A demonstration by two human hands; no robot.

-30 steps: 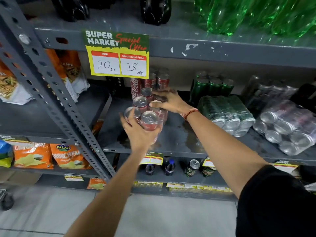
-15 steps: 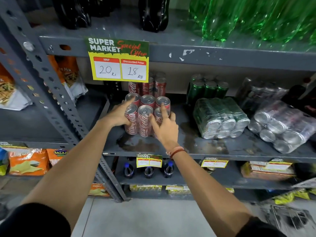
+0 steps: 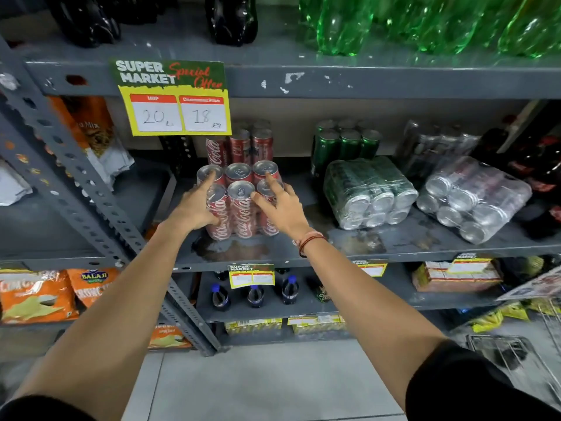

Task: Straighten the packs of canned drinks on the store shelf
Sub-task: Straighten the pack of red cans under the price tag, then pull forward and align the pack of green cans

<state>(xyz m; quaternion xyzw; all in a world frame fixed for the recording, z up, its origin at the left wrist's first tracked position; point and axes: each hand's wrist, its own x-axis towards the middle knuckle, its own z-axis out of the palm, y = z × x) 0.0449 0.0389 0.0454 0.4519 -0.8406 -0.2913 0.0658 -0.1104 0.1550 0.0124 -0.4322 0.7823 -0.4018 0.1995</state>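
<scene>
A shrink-wrapped pack of red cola cans (image 3: 241, 205) stands upright on the grey middle shelf (image 3: 379, 247). My left hand (image 3: 194, 208) presses its left side, fingers reaching over a can top. My right hand (image 3: 283, 209) grips its right side, fingers on the can tops. Behind it stands another red can pack (image 3: 243, 145). To the right, a green can pack (image 3: 368, 192) lies on its side, ends facing me, with an upright green pack (image 3: 344, 144) behind it. Further right a silver can pack (image 3: 472, 197) also lies tipped over.
A yellow price sign (image 3: 176, 98) hangs from the upper shelf edge just above the red cans. Dark and green bottles (image 3: 425, 22) stand on the top shelf. A slotted steel upright (image 3: 76, 189) slants at left, snack bags beyond it. Small bottles (image 3: 255, 294) stand below. A wire basket (image 3: 513, 350) sits on the floor, lower right.
The red pack went from tipped and lifted in my hands to standing upright on the shelf. My hands shifted to its two sides.
</scene>
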